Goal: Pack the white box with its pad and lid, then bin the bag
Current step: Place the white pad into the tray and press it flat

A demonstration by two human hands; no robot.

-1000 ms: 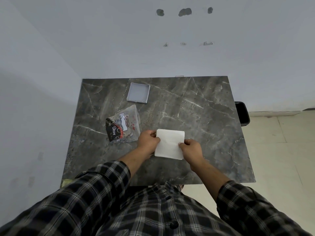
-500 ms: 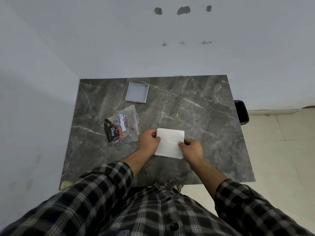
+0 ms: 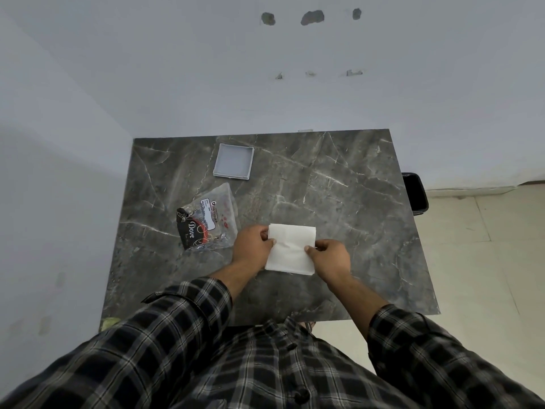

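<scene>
Little has shifted since the earlier frames: both hands remain at the white rectangular box (image 3: 290, 248) at frame centre on the dark grey marble-patterned table (image 3: 348, 202). Left hand (image 3: 253, 246) pinches its left edge; right hand (image 3: 330, 256) pinches its right edge. Clear crinkled plastic bag with black label (image 3: 208, 221) lies just left; shallow white square lid (image 3: 233, 161) sits above it, well apart.

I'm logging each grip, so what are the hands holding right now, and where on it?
Both hold the white pad: the left hand pinches its left edge, the right hand its right edge.
</scene>
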